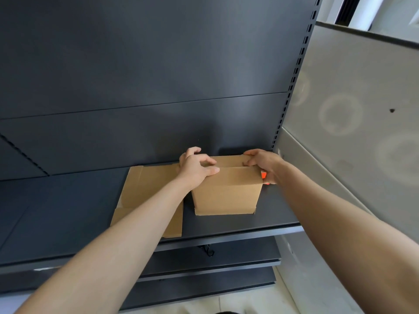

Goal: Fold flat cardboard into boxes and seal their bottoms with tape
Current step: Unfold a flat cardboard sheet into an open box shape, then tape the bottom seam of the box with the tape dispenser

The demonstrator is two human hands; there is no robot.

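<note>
Both forearms [127,257] reach up to the cardboard box [226,193], which stands on the dark shelf [68,211]. Left hand [197,168] curls over its top-left flaps; right hand [263,163] pinches its top-right rim. Its long axis runs hand to hand, both equally near. Flat cardboard [145,189] lies just left of the box, and an orange object [263,175] shows at its right. No legible markings.

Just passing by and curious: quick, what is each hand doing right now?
Left hand: grips the box at its top left flaps.
Right hand: pinches the box's top right edge.
</note>
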